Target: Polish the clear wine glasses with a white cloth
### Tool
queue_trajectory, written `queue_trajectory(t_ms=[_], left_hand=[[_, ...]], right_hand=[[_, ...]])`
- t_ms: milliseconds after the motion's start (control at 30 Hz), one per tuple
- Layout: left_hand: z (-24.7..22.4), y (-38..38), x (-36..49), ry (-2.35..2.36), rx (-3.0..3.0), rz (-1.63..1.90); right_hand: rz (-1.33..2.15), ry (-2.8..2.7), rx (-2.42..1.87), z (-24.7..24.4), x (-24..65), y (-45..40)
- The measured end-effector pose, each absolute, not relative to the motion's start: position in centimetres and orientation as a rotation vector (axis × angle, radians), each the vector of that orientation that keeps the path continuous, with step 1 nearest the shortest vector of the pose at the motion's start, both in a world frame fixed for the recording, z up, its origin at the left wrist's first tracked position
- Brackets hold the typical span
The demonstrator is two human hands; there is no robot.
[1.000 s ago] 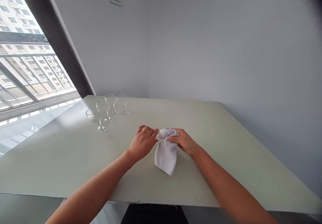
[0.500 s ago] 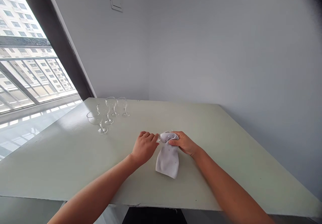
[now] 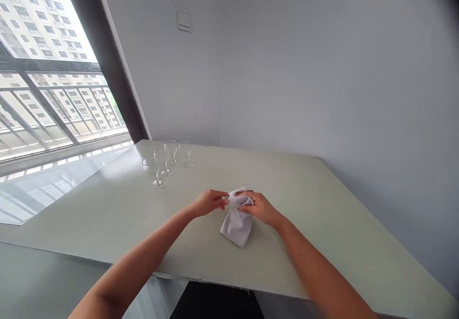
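Observation:
My right hand (image 3: 260,208) grips the top of a crumpled white cloth (image 3: 236,226), whose lower part lies on the table. The cloth is bunched around something, probably a glass, which it hides in this view. My left hand (image 3: 210,203) reaches in from the left, its fingertips pinching the bundle's left end. Farther back stand several clear stemmed glasses (image 3: 167,160), upright and close together, well away from both hands.
The pale green table (image 3: 89,209) has a glossy surface reflecting the window (image 3: 46,75) at the left. A grey wall with a switch plate (image 3: 183,20) rises behind. Something dark (image 3: 215,302) sits below the table's near edge.
My view has swung, shifting the scene rightward in frame. My left hand has rotated and closed onto the cloth's end, covering the glass rim seen earlier. The cloth is more tightly bunched.

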State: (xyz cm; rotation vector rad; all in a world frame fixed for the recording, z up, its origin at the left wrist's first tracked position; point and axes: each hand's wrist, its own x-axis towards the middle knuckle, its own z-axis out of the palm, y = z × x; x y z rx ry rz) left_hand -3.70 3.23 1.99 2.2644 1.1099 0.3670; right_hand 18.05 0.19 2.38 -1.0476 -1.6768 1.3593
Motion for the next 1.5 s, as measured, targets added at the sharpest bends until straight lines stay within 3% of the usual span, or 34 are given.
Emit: queue_trajectory(t_ms=[167,467,600,700,867,933,1100,1200,1333,1500], left_hand=[[1.4,1.5,-2.8,1.385,2.868,0.739],[5.1,-1.0,-4.0,0.978,2.744,0.350],[5.2,-3.0,-3.1,1.145,2.930,0.664],[5.4,-3.5,-3.3,1.087,2.964,0.780],[7.6,-2.5,-5.1,0.708,2.563,0.237],[8.0,-2.3,-5.1,0.686,2.509,0.129],[6.3,-2.5,-3.2,1.106,2.985,0.736],[5.3,-1.3,-2.7,1.075,3.111,0.820],[5.6,1.9,-3.2,1.011,2.933,0.698],[8.0,6.0,-3.7,0.891,2.391,0.286]], right_hand=[[1.422,-1.416,-1.010,1.2,16.3,-0.7],[1.451,-1.619,-0.949,1.6,16.2,-6.2],[1.597,-1.045,-1.028,2.2,15.3,-7.5],[1.598,-1.057,-1.035,3.3,15.0,-8.6],[1.270,-1.853,-0.986,4.9,16.6,-8.7],[1.277,-1.924,-0.957,4.8,17.1,-7.9],[1.557,-1.168,-1.010,3.8,16.3,-5.9],[1.608,-1.006,-0.929,3.7,15.4,-5.2],[1.386,-1.441,-0.984,3.9,16.0,-3.4],[0.945,-2.074,-1.029,4.7,18.4,0.8]])
